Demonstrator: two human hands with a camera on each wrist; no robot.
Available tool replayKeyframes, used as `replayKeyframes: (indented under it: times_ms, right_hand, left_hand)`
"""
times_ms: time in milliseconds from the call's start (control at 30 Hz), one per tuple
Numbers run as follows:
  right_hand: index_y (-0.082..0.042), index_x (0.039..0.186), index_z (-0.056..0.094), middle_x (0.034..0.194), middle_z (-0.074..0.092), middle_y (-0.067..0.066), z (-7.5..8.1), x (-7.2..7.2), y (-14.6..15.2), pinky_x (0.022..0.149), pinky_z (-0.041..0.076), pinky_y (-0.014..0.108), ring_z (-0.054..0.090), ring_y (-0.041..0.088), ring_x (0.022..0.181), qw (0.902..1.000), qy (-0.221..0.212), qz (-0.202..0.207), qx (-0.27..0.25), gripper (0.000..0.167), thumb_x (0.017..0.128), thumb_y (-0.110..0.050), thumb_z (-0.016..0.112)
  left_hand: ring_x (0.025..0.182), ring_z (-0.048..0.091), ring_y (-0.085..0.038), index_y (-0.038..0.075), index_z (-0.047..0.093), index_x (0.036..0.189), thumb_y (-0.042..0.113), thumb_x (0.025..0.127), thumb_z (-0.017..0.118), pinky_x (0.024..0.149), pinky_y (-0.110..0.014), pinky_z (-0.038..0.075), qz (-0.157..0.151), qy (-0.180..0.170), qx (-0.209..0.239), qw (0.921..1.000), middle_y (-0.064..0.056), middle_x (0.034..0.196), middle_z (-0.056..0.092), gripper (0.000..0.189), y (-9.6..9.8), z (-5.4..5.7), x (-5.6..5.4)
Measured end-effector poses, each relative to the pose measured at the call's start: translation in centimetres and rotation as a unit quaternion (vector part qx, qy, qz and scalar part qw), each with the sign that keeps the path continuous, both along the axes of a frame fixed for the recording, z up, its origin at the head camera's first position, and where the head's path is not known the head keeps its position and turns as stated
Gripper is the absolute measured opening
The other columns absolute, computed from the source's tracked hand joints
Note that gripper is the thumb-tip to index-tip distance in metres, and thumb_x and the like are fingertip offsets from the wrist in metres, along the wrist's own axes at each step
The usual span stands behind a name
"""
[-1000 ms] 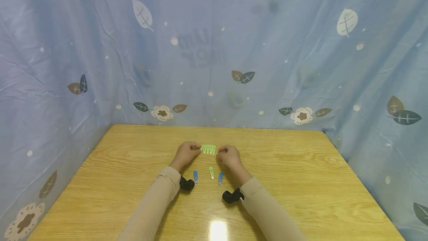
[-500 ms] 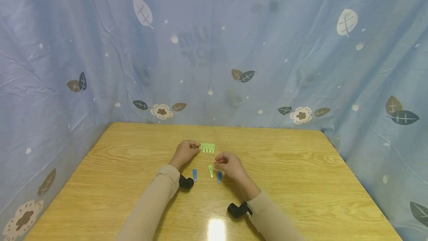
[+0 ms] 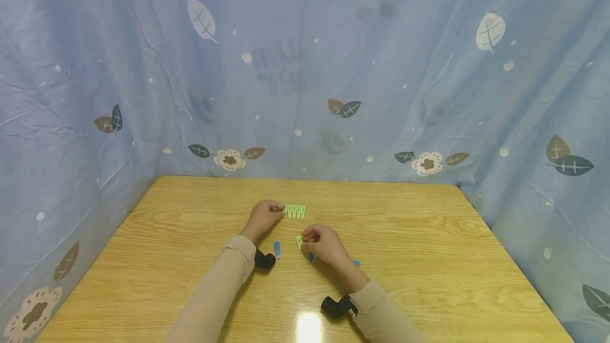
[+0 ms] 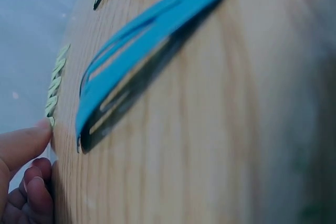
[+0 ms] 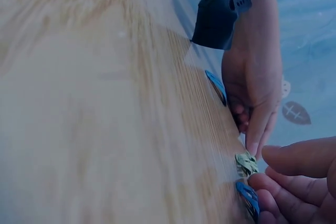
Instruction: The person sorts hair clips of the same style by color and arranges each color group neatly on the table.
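A row of several light-green snap hair clips (image 3: 295, 211) lies side by side on the table. My left hand (image 3: 263, 218) holds the clip at the row's left end between thumb and index finger. Nearer to me lies a single green hair clip (image 3: 299, 242). Beside it is my right hand (image 3: 326, 243), thumb and index finger apart, fingertips right at the clip's edge. A blue hair clip (image 3: 312, 256) shows partly under the right hand. Another blue hair clip (image 4: 147, 51) lies near the left wrist, large in the left wrist view.
The wooden table (image 3: 405, 237) reaches back to a blue patterned curtain (image 3: 305, 94) around its sides. A small blue piece (image 3: 357, 262) peeks out beside the right wrist. Black wrist cameras (image 3: 335, 307) hang under both wrists.
My right hand has left the right end of the green row and come toward me, down to the single green clip. The left hand has stayed at the row's left end.
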State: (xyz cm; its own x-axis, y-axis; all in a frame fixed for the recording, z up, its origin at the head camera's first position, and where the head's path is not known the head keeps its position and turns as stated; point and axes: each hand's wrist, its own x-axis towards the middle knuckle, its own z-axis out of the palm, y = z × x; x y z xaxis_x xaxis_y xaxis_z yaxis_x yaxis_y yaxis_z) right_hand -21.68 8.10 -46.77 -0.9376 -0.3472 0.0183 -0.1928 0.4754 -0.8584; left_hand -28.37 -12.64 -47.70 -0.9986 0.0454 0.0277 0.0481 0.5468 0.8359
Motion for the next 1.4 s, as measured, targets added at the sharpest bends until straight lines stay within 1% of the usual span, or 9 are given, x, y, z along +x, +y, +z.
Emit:
replayKeyframes:
  times_ms: [167, 367, 533, 700, 833, 1033, 1200, 1300, 1400]
  right_hand:
    - [-0.004, 0.1, 0.066, 0.092, 0.066, 0.004, 0.1, -0.1, -0.5, 0.069, 0.051, 0.028, 0.059, 0.015, 0.083, 0.9997, 0.012, -0.005, 0.019, 0.018, 0.085, -0.012, 0.069]
    - [-0.001, 0.095, 0.066, 0.084, 0.063, 0.003, 0.4, 0.0, -1.2, 0.062, 0.048, 0.023, 0.056, 0.012, 0.075, 0.9986, 0.037, -0.01, 0.038, 0.016, 0.081, -0.008, 0.071]
    - [0.0, 0.092, 0.066, 0.078, 0.061, 0.002, 0.6, 0.0, -1.7, 0.06, 0.047, 0.021, 0.054, 0.011, 0.07, 0.9961, 0.058, -0.014, 0.066, 0.015, 0.079, -0.005, 0.072]
    - [-0.001, 0.093, 0.066, 0.077, 0.06, 0.0, 0.4, -0.1, -2.0, 0.06, 0.048, 0.021, 0.053, 0.009, 0.068, 0.9921, 0.074, -0.019, 0.099, 0.015, 0.079, -0.003, 0.072]
    - [0.0, 0.096, 0.068, 0.08, 0.063, 0.001, 0.5, -0.1, -2.2, 0.062, 0.049, 0.023, 0.055, 0.011, 0.071, 0.9903, 0.079, -0.022, 0.112, 0.017, 0.079, -0.002, 0.07]
    - [0.001, 0.098, 0.069, 0.083, 0.065, 0.005, 0.6, -0.3, -2.2, 0.064, 0.051, 0.026, 0.058, 0.014, 0.075, 0.9912, 0.074, -0.023, 0.107, 0.017, 0.081, 0.001, 0.068]
    - [0.0, 0.097, 0.069, 0.079, 0.063, 0.002, 0.4, -0.6, -2.0, 0.058, 0.047, 0.021, 0.054, 0.01, 0.068, 0.9929, 0.07, -0.029, 0.092, 0.016, 0.082, 0.003, 0.065]
    - [0.002, 0.097, 0.07, 0.077, 0.062, 0.003, 0.3, -0.9, -1.7, 0.055, 0.045, 0.02, 0.052, 0.011, 0.065, 0.996, 0.058, -0.032, 0.059, 0.018, 0.081, 0.004, 0.062]
    - [0.003, 0.101, 0.069, 0.078, 0.061, 0.006, 0.1, -1.2, -1.4, 0.055, 0.045, 0.021, 0.052, 0.012, 0.065, 0.9985, 0.034, -0.039, 0.019, 0.02, 0.082, 0.004, 0.061]
  left_hand:
    - [0.099, 0.062, -0.026, 0.007, 0.072, 0.106, 0.014, 0.086, 0.069, 0.085, -0.041, 0.051, 0.001, 0.001, 0.0, 1.0, -0.01, 0.109, 0.069, 0.021, 0.0, 0.2, 0.0]
    - [0.101, 0.062, -0.026, 0.008, 0.072, 0.107, 0.015, 0.087, 0.069, 0.088, -0.042, 0.051, 0.002, -0.001, 0.002, 1.0, -0.009, 0.112, 0.068, 0.022, -0.2, 0.0, -0.1]
    - [0.102, 0.063, -0.026, 0.008, 0.072, 0.107, 0.015, 0.087, 0.069, 0.088, -0.042, 0.051, 0.001, 0.002, 0.0, 1.0, -0.01, 0.112, 0.069, 0.022, -0.2, -0.1, -0.1]
    - [0.101, 0.063, -0.026, 0.008, 0.072, 0.107, 0.015, 0.086, 0.069, 0.087, -0.042, 0.051, 0.0, 0.004, -0.002, 1.0, -0.009, 0.111, 0.069, 0.022, -0.2, -0.2, -0.2]
    - [0.099, 0.063, -0.026, 0.008, 0.072, 0.106, 0.014, 0.086, 0.07, 0.086, -0.042, 0.052, -0.001, 0.003, 0.003, 1.0, -0.009, 0.109, 0.069, 0.021, -0.1, -0.2, -0.2]
    - [0.097, 0.063, -0.026, 0.006, 0.072, 0.106, 0.013, 0.086, 0.069, 0.084, -0.042, 0.052, -0.002, 0.007, -0.003, 1.0, -0.011, 0.108, 0.069, 0.021, 0.0, 0.0, 0.1]
    - [0.097, 0.063, -0.027, 0.007, 0.072, 0.107, 0.014, 0.087, 0.069, 0.085, -0.042, 0.052, -0.002, 0.001, 0.002, 1.0, -0.01, 0.109, 0.069, 0.021, 0.0, 0.2, 0.2]
    - [0.097, 0.063, -0.026, 0.007, 0.072, 0.107, 0.014, 0.087, 0.068, 0.085, -0.042, 0.052, -0.002, -0.001, 0.003, 1.0, -0.01, 0.109, 0.069, 0.022, 0.1, 0.2, 0.3]
    - [0.096, 0.063, -0.025, 0.006, 0.072, 0.107, 0.014, 0.087, 0.068, 0.084, -0.041, 0.052, -0.003, 0.0, 0.0, 1.0, -0.01, 0.108, 0.069, 0.022, 0.1, 0.2, 0.2]
